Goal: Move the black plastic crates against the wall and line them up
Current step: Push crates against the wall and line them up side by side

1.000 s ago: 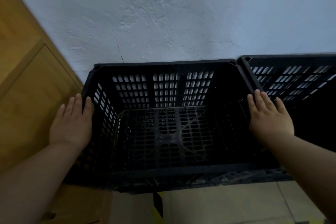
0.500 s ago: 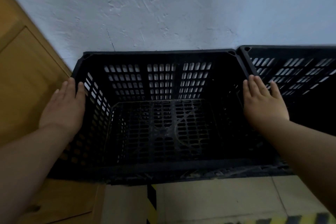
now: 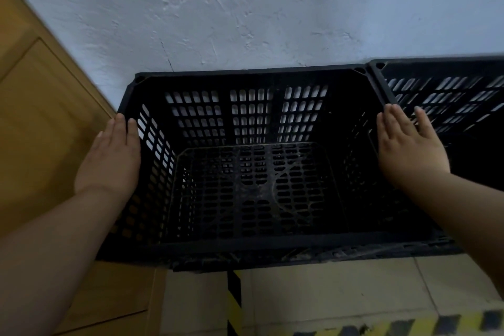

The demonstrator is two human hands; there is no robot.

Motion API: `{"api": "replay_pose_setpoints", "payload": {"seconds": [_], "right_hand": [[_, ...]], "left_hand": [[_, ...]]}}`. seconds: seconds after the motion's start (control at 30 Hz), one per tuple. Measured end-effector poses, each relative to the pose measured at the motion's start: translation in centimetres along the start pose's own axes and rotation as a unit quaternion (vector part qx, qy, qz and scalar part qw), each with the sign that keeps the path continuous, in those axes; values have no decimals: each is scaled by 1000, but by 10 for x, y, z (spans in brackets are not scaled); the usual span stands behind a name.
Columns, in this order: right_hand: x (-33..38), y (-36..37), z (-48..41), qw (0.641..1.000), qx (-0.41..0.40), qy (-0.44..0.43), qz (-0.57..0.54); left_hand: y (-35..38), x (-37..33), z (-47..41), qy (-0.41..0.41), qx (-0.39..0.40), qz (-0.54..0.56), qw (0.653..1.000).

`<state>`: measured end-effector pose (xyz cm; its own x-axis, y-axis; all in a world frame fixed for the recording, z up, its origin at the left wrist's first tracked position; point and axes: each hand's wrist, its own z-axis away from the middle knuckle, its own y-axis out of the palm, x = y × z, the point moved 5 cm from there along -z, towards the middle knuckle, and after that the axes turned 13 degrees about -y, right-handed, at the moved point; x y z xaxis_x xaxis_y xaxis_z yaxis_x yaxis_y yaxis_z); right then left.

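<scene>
Our left hand [image 3: 110, 157] lies flat and open against the outer face of the near crate's [image 3: 251, 161] left wall, fingers together and pointing toward the wall [image 3: 259, 13]; nothing is gripped, the palm only presses on the slotted plastic. Our right hand [image 3: 409, 144] is just as open, fingers slightly spread, laid over the crate's right rim at the seam with the second crate [image 3: 447, 101]. Whether the right palm bears on 1 rim or on both we cannot tell. Neither hand curls around anything.

Taking the near crate as our landmark: it sits between the 2 hands, directly ahead of both, and each hand is about equally near its own side. Its far rim looks to be touching or almost touching the wall, though the rim hides the foot of the wall and we cannot see whether the base is flush. Its longer side seems to run along the wall, left to right. The second crate stands immediately to its right, rims meeting at the far corner, back edge also along the wall. To the crate's left, just beside the left hand, is a wooden panel [image 3: 41, 123]. On the near side of the crate lies pale floor [image 3: 327, 292] with yellow and black hazard tape [image 3: 234, 300].

We judge the 2 crates nearly placed. The coming move turns on the far rims: any last push should go straight toward the wall, even on both sides, so this crate's back edge stays level with its neighbour's.
</scene>
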<state>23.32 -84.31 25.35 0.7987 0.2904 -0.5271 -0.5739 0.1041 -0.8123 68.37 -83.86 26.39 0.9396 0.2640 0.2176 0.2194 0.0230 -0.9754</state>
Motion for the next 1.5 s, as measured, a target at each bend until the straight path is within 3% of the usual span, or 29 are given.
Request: {"api": "replay_pose_setpoints", "payload": {"seconds": [0.5,1.5], "right_hand": [[28,-12,11,997,-54,30,-35],[25,-17,5,992,-75,39,-92]], "left_hand": [[8,24,-12,24,9,28,999],[10,21,-14,10,24,78,997]]}}
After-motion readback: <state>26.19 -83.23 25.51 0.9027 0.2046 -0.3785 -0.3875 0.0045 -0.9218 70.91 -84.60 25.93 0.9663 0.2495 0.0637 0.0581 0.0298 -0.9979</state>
